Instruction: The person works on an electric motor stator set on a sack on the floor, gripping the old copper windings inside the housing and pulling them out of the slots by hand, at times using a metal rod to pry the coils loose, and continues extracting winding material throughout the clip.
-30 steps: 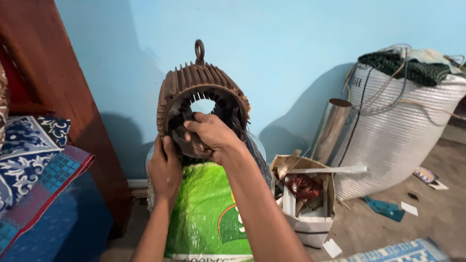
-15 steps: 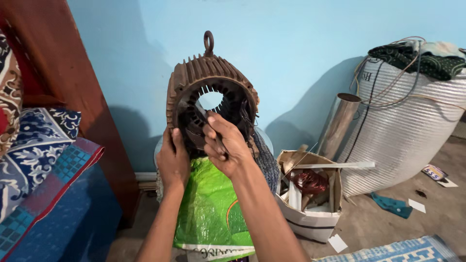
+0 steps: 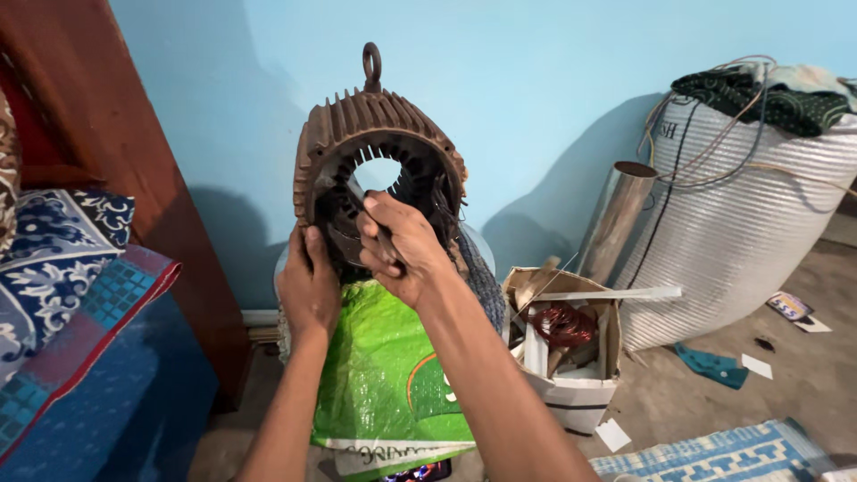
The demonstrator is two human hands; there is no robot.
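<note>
Bedding: a blue-and-white patterned cushion (image 3: 54, 259) lies on a blue checked bedcover with a red border (image 3: 80, 339) at the left edge, against a dark wooden panel (image 3: 116, 152).
Left hand: the left hand (image 3: 308, 286) presses flat on the lower left rim of the housing, fingers (image 3: 312, 250) spread and laid against the metal, not curled round it.
Housing: a rusty brown, ribbed, round cast-metal motor housing (image 3: 357, 134) with a lifting ring on top stands upright, its open bore facing the camera, on a green woven plastic sack (image 3: 384, 375).
Right hand: the right hand (image 3: 402, 250) reaches into the lower part of the bore, fingers (image 3: 379, 236) closed on a thin dark piece there; what it is cannot be told.
Box: an open cardboard box (image 3: 571, 393) holding a reddish copper wire coil (image 3: 562, 323) sits on the floor just right of the sack.
Pipe: a shiny metal tube (image 3: 616, 219) leans behind the box.
Sack: a large white woven sack (image 3: 741, 232), topped with dark green cloth (image 3: 759, 98), stands at the right against the light blue wall (image 3: 536, 80).
</note>
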